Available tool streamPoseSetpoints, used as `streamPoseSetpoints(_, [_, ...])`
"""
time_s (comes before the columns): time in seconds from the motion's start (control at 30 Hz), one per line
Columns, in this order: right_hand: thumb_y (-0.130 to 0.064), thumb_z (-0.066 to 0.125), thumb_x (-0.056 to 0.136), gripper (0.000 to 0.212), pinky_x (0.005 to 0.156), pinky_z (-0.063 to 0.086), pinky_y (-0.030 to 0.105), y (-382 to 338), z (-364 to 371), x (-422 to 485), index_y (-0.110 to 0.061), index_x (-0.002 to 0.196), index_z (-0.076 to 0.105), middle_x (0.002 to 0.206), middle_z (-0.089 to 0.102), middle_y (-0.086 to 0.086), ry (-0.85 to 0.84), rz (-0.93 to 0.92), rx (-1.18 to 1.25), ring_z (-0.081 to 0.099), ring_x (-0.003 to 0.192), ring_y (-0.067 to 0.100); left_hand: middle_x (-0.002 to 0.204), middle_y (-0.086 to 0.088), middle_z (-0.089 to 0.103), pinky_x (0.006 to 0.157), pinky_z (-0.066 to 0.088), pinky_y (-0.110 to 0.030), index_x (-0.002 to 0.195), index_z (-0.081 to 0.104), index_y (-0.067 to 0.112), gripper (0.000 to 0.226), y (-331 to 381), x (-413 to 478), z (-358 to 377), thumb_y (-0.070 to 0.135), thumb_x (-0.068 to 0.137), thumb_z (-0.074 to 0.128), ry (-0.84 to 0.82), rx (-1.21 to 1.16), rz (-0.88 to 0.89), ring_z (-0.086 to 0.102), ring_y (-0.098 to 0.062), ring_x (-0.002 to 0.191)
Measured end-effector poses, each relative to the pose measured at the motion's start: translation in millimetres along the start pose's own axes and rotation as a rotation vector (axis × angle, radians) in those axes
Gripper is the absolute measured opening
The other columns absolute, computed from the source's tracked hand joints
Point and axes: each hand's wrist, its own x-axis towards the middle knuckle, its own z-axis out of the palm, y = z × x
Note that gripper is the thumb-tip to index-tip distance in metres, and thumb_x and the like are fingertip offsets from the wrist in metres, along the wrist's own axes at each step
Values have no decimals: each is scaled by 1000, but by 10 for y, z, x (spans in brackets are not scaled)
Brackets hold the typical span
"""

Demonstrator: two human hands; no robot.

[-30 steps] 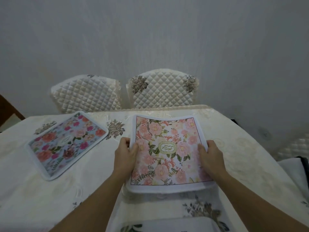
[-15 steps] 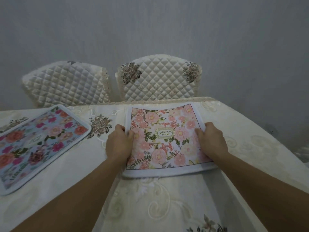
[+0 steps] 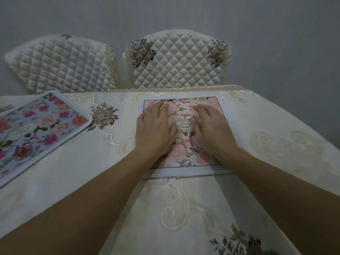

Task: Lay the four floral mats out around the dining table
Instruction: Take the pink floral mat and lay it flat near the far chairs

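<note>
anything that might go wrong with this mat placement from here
Both hands, left and right, press flat on the pink mat; sliding them could bunch the cream tablecloth and skew the mat. It also sits near the table's far edge by the quilted chair, so a forward push might overhang it. The blue mat lies angled, so the settings may look mismatched.

Smooth pink floral mat (image 3: 185,155) with a white border lies on matt embroidered cream tablecloth (image 3: 184,208); chair covers (image 3: 176,61) are quilted, satin-sheened cloth
</note>
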Motion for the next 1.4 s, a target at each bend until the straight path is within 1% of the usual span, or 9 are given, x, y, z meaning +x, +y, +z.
streamPoseSetpoints(0.13, [-20, 33, 100, 52, 119, 22, 43, -158, 241, 173, -3, 149, 31, 156, 31, 14, -237, -62, 45, 22, 147, 30, 166, -5, 11, 123, 13, -44, 157, 14, 12, 62, 35, 108, 225, 40, 101, 15, -278, -32, 89, 8, -19, 152])
streamPoseSetpoints(0.23, [-29, 26, 103, 55, 121, 13, 38, -121, 314, 162, -7, 154, 19, 162, 19, 8, -312, -26, -55, 10, 150, 24, 167, 2, 1, 124, 3, -42, 158, 5, 17, 59, -53, 127, 286, 39, 103, 13, -397, 71, 83, -1, -14, 152])
streamPoseSetpoints(0.37, [-43, 17, 102, 63, 121, 4, 38, -44, 331, 189, -10, 155, 11, 164, 6, 5, -394, -21, -174, 1, 150, 18, 166, 3, -4, 123, -2, -41, 157, 0, 21, 61, -118, 131, 256, 43, 102, 11, -405, 96, 101, -6, -12, 152])
streamPoseSetpoints(0.53, [-66, 11, 94, 81, 121, -2, 38, 162, 212, 181, -16, 156, 0, 164, -7, 2, -462, 11, -206, -8, 150, 14, 166, 4, -6, 124, -1, -41, 157, 0, 23, 71, -266, 97, 188, 60, 98, 10, -411, 114, 54, -8, -13, 152])
streamPoseSetpoints(0.9, [-67, 12, 93, 86, 122, 2, 38, 599, -321, -65, -9, 154, -5, 163, -10, 8, -536, 193, -222, -9, 150, 18, 166, 0, -8, 124, 0, -43, 157, -5, 23, 73, -590, -68, -142, 63, 97, 8, -456, 144, -66, -8, -14, 152])
streamPoseSetpoints(1.0, [-65, 18, 94, 86, 121, 6, 38, 544, -489, -189, -7, 155, 0, 164, -3, 10, -509, 223, -215, -3, 150, 21, 167, -1, -2, 123, 0, -45, 157, 0, 20, 77, -483, -149, -313, 65, 96, 11, -436, 163, -58, -4, -15, 152])
streamPoseSetpoints(1.1, [-55, 34, 97, 77, 119, 12, 37, 387, -705, -333, -8, 154, 12, 163, 10, 11, -411, 207, -149, 7, 150, 23, 166, 0, 10, 123, 5, -47, 157, 12, 24, 73, -319, -326, -528, 64, 97, 21, -375, 107, -48, 6, -17, 152])
streamPoseSetpoints(1.27, [-48, 43, 96, 64, 112, 31, 43, 40, -1256, -501, -17, 150, 29, 156, 31, 10, -288, 172, -141, 31, 142, 26, 156, -1, 38, 118, 25, -48, 151, 32, 25, 79, -19, -761, -1002, 68, 87, 14, -320, 70, -45, 34, -22, 143])
streamPoseSetpoints(1.4, [-48, 45, 95, 61, 110, 35, 44, -361, -1695, -682, -22, 149, 33, 153, 36, 9, -258, 103, -94, 34, 139, 25, 139, -2, 58, 108, 39, -47, 142, 48, 23, 67, 221, -1102, -1481, 60, 88, 32, -252, 92, 13, 52, -23, 127])
